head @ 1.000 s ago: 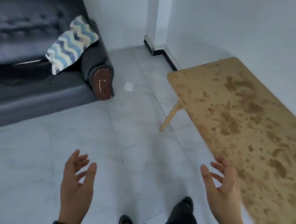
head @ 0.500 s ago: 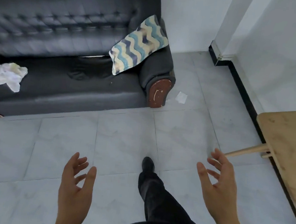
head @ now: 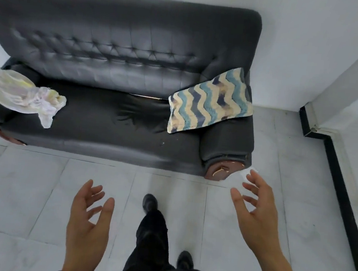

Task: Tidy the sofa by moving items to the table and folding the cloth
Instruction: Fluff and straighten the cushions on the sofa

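Note:
A dark grey tufted sofa [head: 112,133] fills the upper half of the head view. A crumpled pale cloth [head: 22,95] lies over its left armrest and seat. A cushion with blue and cream wavy stripes [head: 209,101] leans against the right armrest. My left hand [head: 87,225] hovers over the floor tiles in front of the sofa, fingers apart and empty. My right hand [head: 256,212] is raised near the sofa's right front corner, also spread and holding nothing. The table is out of view.
A small white scrap of paper [head: 244,174] lies on the floor by the sofa's right front foot, partly behind my right fingers. My dark-trousered legs and shoes [head: 149,230] step over pale floor tiles. A white wall with black skirting [head: 340,194] runs along the right.
The view has swung left from the wooden table to face the sofa, and I have stepped closer. The cloth has come fully into sight. Both hands stay empty and spread.

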